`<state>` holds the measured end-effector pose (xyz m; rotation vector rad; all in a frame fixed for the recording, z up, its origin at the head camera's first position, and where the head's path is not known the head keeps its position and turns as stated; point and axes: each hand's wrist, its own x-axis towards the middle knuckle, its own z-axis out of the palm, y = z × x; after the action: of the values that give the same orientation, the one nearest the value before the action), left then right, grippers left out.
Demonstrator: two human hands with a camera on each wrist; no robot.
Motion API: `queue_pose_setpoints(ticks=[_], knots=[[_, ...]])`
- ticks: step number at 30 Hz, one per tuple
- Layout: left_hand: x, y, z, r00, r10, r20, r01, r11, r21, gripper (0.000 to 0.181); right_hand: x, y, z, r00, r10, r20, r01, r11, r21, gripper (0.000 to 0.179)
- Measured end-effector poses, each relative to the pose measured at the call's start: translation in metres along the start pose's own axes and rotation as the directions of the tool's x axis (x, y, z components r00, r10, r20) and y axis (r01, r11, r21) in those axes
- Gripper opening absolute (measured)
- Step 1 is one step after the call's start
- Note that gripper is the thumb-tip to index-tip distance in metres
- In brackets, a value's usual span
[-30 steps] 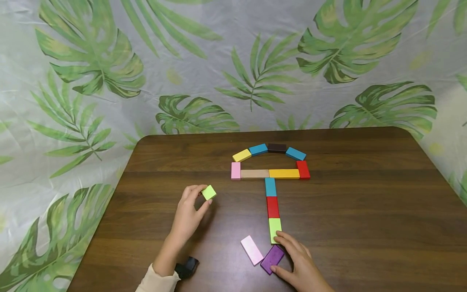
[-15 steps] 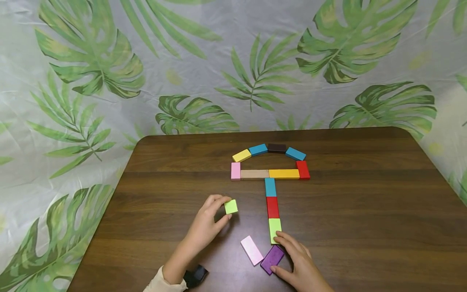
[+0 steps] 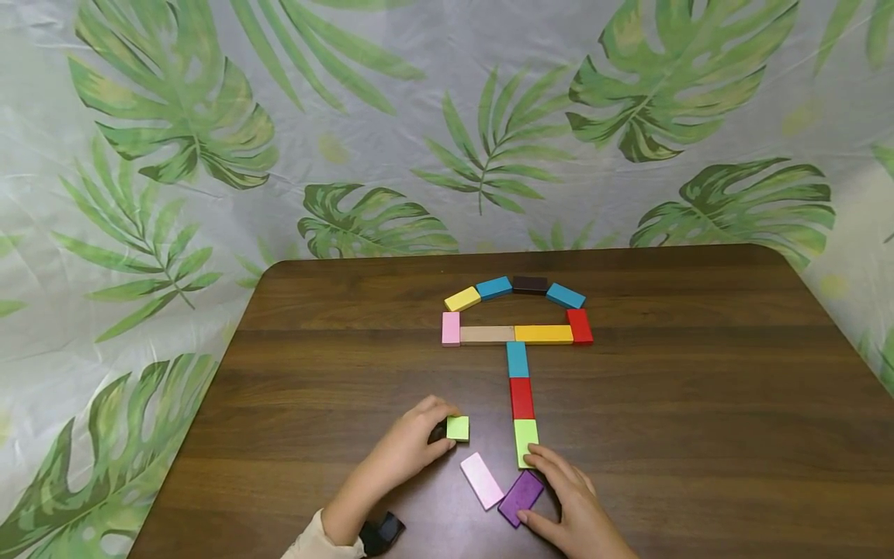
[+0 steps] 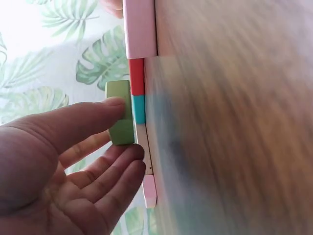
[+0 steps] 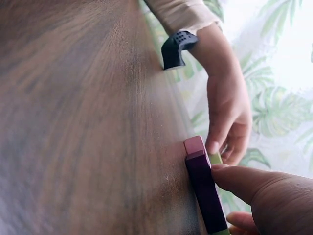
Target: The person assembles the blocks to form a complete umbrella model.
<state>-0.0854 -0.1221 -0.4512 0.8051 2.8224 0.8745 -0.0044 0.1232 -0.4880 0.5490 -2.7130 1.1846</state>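
Note:
My left hand (image 3: 408,446) pinches a light green block (image 3: 457,429) between thumb and fingers, left of a column of blocks. In the left wrist view this block (image 4: 122,132) appears held just off the dark tabletop. My right hand (image 3: 576,501) lies with its thumb on a purple block (image 3: 525,493) and its fingertips on the lower end of another light green block (image 3: 525,435). That one ends the column, below a red block (image 3: 521,398) and a blue block (image 3: 518,359). A pale pink block (image 3: 481,480) lies aslant, its corner by the purple one.
Above the column, a natural wood block (image 3: 487,334) and a yellow-orange block (image 3: 543,334) form a bar between pink (image 3: 451,328) and red (image 3: 580,326) end blocks. Several blocks arch behind it, including a dark brown block (image 3: 530,285). A leaf-print cloth (image 3: 489,140) hangs behind the table (image 3: 663,435).
My left hand has brought the light green block rightward and nearer to me, close to the pale pink block, turning it straighter. My right hand has stayed in place.

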Motion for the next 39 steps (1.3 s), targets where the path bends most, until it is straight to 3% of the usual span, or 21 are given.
queue_pose_setpoints(ticks=[8,32,39], knots=[[0.0016,-0.0038,0.0072,0.997,0.059,0.038,-0.060,0.998,0.008,0.031,0.0008,-0.0025,-0.0027,0.994,0.093,0.059,-0.093,0.996,0.007,0.058],[-0.0004,-0.0002,0.0079,0.994,0.068,0.080,-0.070,0.997,0.019,0.027,0.0006,-0.0002,0.0021,0.998,-0.045,-0.034,0.044,0.999,-0.012,0.062],[-0.0014,-0.0005,0.0011,0.997,0.071,0.004,-0.071,0.997,0.014,0.033,0.0020,-0.0036,-0.0014,0.998,-0.039,-0.058,0.040,0.999,0.022,0.061]])
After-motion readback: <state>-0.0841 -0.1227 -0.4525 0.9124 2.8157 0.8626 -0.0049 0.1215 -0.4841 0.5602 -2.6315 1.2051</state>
